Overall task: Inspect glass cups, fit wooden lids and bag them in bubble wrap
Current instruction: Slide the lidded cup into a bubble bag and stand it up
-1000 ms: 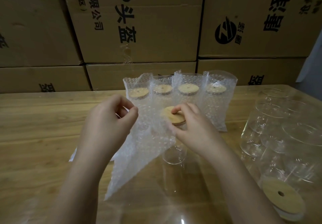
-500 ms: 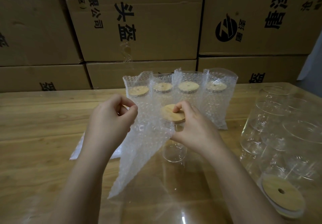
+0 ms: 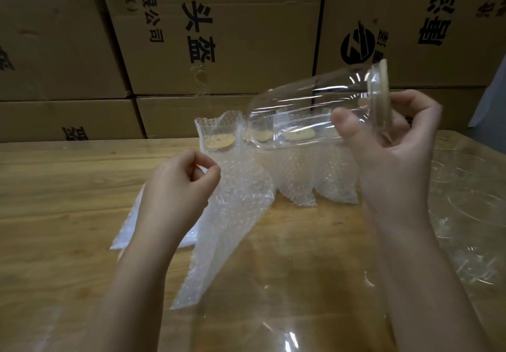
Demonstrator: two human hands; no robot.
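I'm seeing the right hand (image 3: 394,154) gripping the clear glass cup (image 3: 306,105) at its round wooden lid (image 3: 382,97). The cup is hanging sideways in the air, base pointing left over the row of bubble-wrapped lidded cups (image 3: 219,143). The left hand (image 3: 178,184) is pinching the mouth of the clear bubble-wrap bag (image 3: 232,228), its tail trailing onto the glossy wooden worktop (image 3: 54,187).

Room: near-centre worktop is lying open. Bare glass cups (image 3: 471,201) are crowding the right edge and brown cardboard boxes (image 3: 219,36) are walling the back.

Half a second ago the cup was standing upright on the worktop; left pinch unchanged.
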